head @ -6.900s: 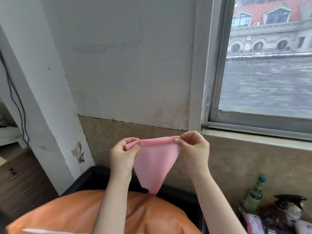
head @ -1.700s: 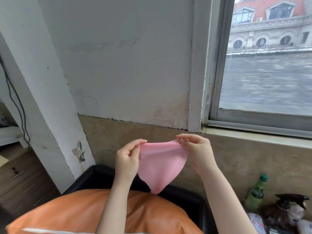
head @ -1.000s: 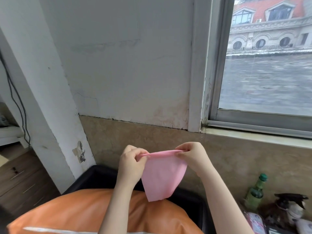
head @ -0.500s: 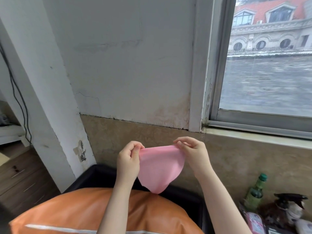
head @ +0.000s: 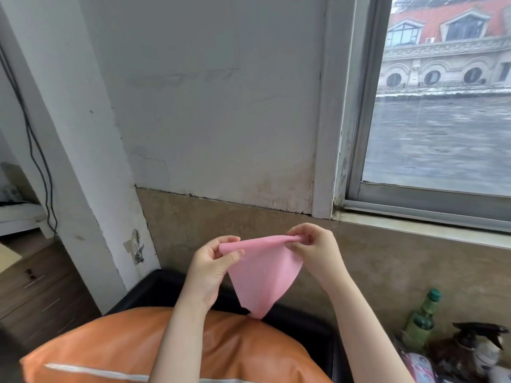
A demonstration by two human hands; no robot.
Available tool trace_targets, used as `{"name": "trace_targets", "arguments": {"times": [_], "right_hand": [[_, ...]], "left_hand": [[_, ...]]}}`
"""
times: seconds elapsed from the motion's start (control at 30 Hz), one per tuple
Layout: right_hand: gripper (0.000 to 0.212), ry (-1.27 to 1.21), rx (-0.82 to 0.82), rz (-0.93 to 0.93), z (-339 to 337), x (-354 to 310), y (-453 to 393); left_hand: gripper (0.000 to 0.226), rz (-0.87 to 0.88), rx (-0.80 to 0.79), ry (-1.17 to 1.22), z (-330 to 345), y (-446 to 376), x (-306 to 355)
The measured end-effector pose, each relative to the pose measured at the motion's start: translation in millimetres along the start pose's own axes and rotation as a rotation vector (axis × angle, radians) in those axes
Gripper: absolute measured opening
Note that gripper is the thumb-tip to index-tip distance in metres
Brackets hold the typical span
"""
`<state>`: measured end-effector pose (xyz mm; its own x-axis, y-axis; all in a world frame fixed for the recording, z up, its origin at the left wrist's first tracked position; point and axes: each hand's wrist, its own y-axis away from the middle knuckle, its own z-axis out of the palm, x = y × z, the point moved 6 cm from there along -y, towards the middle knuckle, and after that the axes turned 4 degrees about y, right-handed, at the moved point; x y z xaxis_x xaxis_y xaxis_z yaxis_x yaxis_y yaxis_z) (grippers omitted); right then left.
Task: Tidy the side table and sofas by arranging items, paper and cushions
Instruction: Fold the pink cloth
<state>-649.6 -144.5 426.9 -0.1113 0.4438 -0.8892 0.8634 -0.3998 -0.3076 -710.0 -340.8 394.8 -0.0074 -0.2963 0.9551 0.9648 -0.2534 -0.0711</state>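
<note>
Open air lies ahead up to the white plaster wall [head: 210,106]. Below, the orange leather cushion [head: 237,352] blocks; a green glass bottle [head: 420,322] and dark spray bottle [head: 478,344] crowd the lower right.

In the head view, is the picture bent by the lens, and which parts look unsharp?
Head view: the wide lens bends straight lines, so the white pillar leans and the window frame tilts; the pink paper and both hands are fairly sharp; the green bottle and spray bottle at the lower right corner look soft; daylight is even, without glare.
</note>
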Motion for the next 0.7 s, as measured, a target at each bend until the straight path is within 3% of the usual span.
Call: {"name": "trace_targets", "arguments": {"times": [0.1,0.33,0.53,0.7], "right_hand": [[0.031,0.040,0.006,-0.025,2,0,0],[0.029,-0.029,0.021,-0.024,-1,1,1],[0.033,-0.167,0.077,0.010,0,2,2],[0.023,-0.245,0.072,0.044,-7,1,2]], "left_hand": [[0.013,0.106,0.108,-0.133,-3,0,9],[0.028,0.339,0.263,-0.413,-4,4,24],[0.029,0.419,0.203,-0.460,7,9,28],[0.025,0.286,0.032,-0.573,12,7,24]]}}
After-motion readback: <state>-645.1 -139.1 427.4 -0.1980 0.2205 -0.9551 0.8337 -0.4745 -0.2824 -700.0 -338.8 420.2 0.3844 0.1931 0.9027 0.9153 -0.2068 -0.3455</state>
